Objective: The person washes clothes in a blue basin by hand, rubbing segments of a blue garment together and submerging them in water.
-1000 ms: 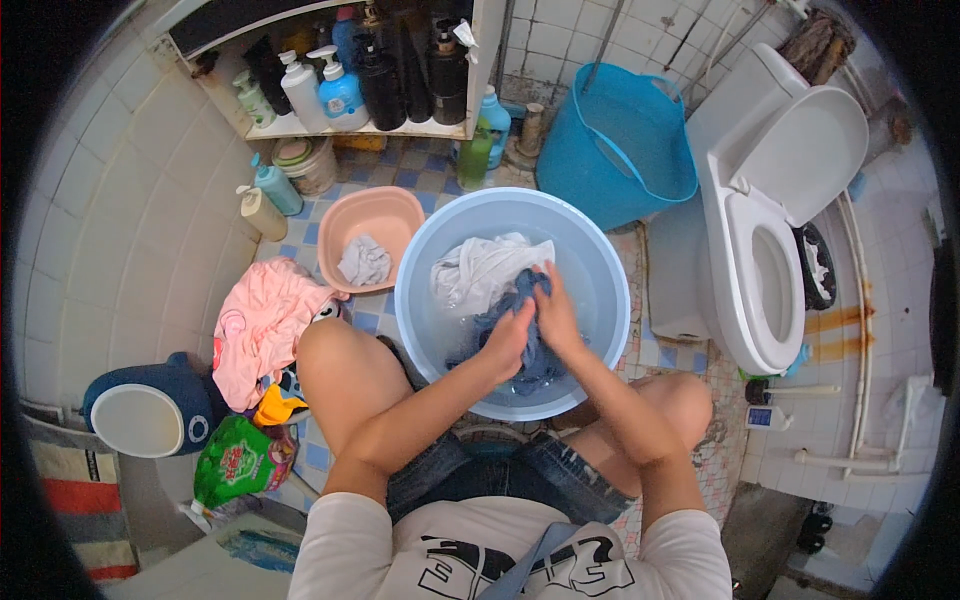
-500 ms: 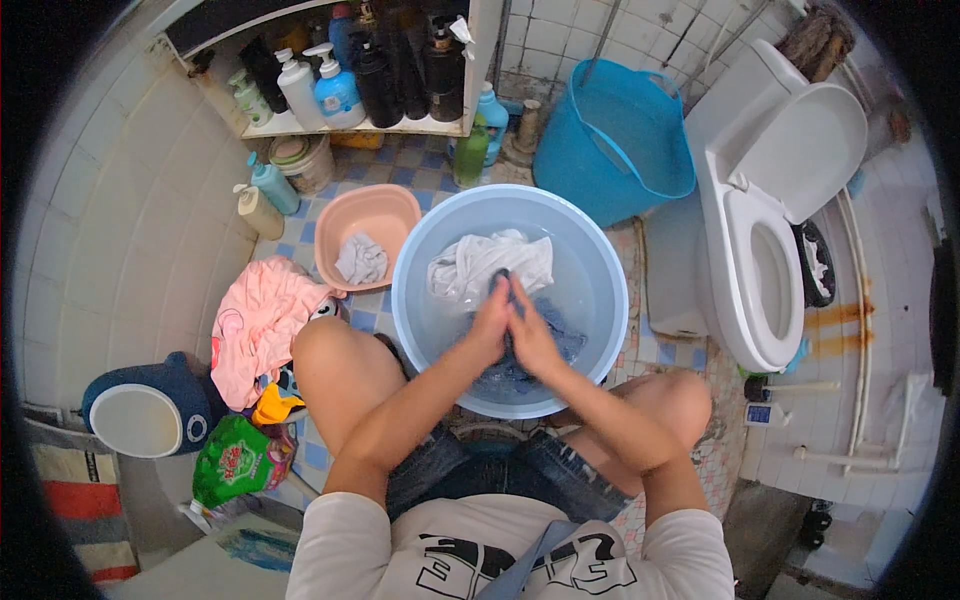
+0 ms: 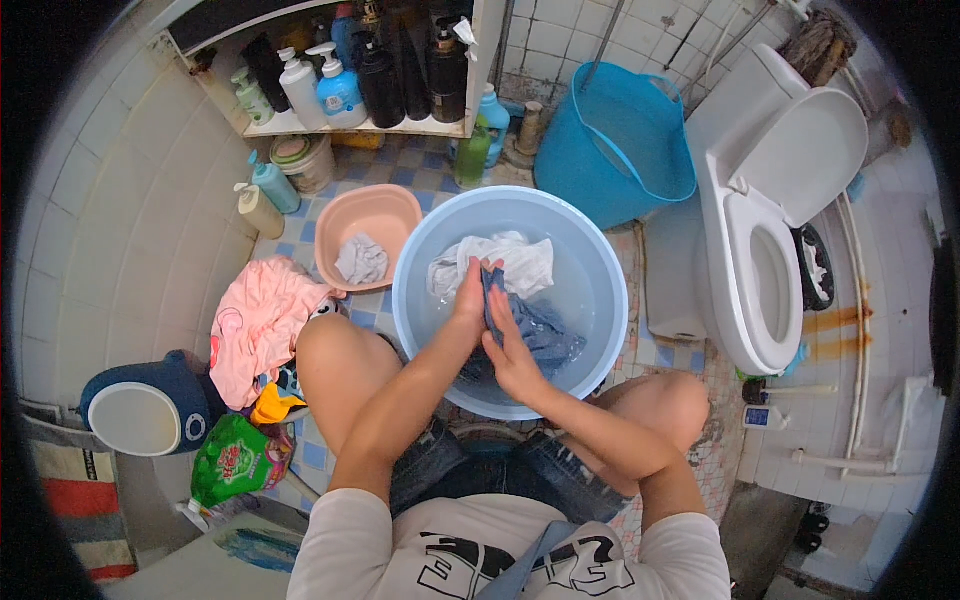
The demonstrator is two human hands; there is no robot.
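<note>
Tiled floor (image 3: 315, 456), blue cloth (image 3: 541, 335) between both hands (image 3: 515, 362)

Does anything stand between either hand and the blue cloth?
Nothing visible does: part of the blue cloth sits directly between the left hand and right hand; the white cloth lies farther out in the basin.

Slate-blue cloth (image 3: 541, 336), pale-blue basin (image 3: 606, 300)

The head view looks steeply down from near above, basin (image 3: 412, 300) mid-frame, the wearer's shirt (image 3: 455, 560) at lower centre.
</note>
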